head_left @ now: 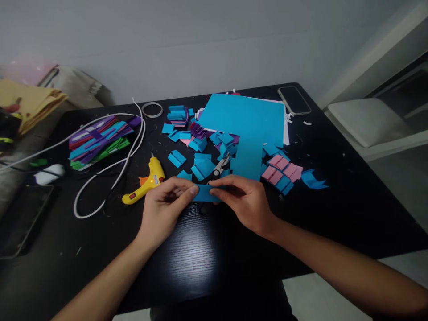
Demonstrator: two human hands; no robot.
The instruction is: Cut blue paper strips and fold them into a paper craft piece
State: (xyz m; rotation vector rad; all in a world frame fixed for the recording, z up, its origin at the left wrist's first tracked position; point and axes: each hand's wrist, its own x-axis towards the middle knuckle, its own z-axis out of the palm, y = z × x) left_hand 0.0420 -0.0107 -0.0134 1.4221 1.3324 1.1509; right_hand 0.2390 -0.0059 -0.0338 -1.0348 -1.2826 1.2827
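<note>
A small strip of blue paper (pixel 202 193) is held level between my two hands, just above the black table. My left hand (pixel 169 203) pinches its left end, thumb on top. At the other end, my right hand (pixel 245 200) grips it between thumb and fingers. Scissors (pixel 220 166) lie right behind the strip, their handles partly hidden by it and my hands. Around them are scattered folded blue paper pieces (pixel 203 166). A long blue paper strip (pixel 247 156) and a large blue sheet (pixel 244 117) lie beyond my right hand.
A yellow glue gun (pixel 147 180) lies left of my left hand, near a looping white cable (pixel 82 196). Bundled colored paper strips (pixel 100 136) and a tape ring (pixel 152 109) lie farther back. Joined pink and blue pieces (pixel 282 171) sit at right; a phone (pixel 294 100) is at the far corner.
</note>
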